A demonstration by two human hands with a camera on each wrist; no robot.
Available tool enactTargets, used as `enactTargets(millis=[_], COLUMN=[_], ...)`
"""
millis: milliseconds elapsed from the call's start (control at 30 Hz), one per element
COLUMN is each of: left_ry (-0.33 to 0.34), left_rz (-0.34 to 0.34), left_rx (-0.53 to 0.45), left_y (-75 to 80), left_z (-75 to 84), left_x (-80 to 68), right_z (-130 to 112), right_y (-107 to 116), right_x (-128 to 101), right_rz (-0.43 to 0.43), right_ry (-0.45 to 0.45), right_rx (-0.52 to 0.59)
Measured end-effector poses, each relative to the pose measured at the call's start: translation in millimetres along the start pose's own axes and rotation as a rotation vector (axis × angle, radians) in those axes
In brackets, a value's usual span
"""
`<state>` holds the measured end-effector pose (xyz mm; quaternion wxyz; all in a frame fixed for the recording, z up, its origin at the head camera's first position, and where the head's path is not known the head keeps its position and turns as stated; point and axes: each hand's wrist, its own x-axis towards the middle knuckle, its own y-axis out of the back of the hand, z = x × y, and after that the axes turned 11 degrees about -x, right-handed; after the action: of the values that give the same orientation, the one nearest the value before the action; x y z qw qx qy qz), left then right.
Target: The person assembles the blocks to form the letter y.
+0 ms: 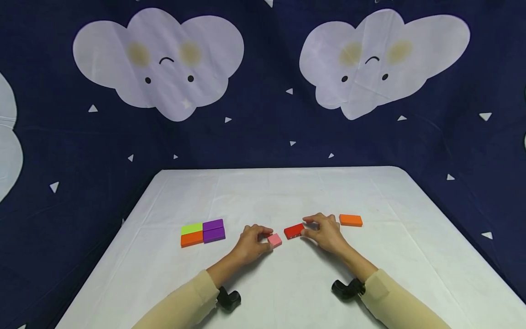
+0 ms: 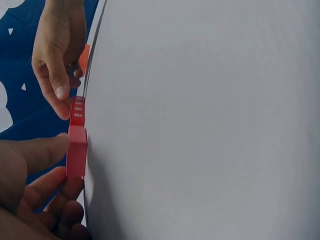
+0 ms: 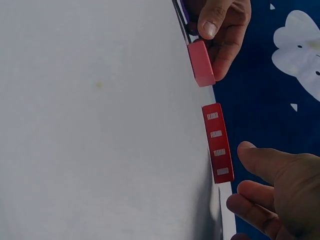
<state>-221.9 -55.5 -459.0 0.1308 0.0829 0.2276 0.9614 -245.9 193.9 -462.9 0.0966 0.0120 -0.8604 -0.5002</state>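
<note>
Pink rectangular block (image 1: 275, 240) is sitting on the white surface (image 1: 263, 192), the left hand (image 1: 252, 243) pinching it between thumb and curled fingers. Just beside it, apart by a narrow gap, the right hand (image 1: 324, 230) is gripping a red rectangular block (image 1: 294, 230) end to end with it, seemingly lining them up. Four joined blocks (image 1: 203, 232) are lying to the left, an orange block (image 1: 350, 220) to the right.

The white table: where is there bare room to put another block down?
The table is bare behind the blocks and near the front edge, between the sleeves. It is crowded mid-table: four-block cluster, left hand on pink block, right hand at red block, orange block.
</note>
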Motion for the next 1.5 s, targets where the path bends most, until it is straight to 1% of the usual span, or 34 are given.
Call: enactTargets(millis=[233, 367, 533, 833, 1133, 1200, 1500], left_ry=[-0.026, -0.055, -0.072, -0.057, -0.055, -0.046, -0.063], left_rz=[-0.069, -0.08, -0.072, -0.053, -0.023, -0.017, 0.013], left_rx=[-0.007, 0.011, 0.029, 0.042, 0.053, 0.059, 0.104], left_y=[5.7, 7.0, 5.8, 2.4, -2.4, -3.7, -8.1], left_z=[-4.4, -5.1, -5.4, -1.7, 0.0, 0.0, 0.7], left_x=[2.1, 3.7, 5.1, 4.8, 2.4, 2.8, 3.5], right_z=[-3, -4, -6, -7, -6, -6, -9], right_y=[-4, -7, -8, -9, -11, -11, -11], right_x=[-3, -3, -2, -1, 1, 2, 5], right_rz=[0.029, 0.046, 0.052, 0.058, 0.054, 0.054, 0.049], right_ry=[0.018, 0.019, 0.02, 0.025, 0.049, 0.057, 0.093], right_rx=[0.003, -0.006, -0.02, -0.014, -0.01, -0.008, -0.016])
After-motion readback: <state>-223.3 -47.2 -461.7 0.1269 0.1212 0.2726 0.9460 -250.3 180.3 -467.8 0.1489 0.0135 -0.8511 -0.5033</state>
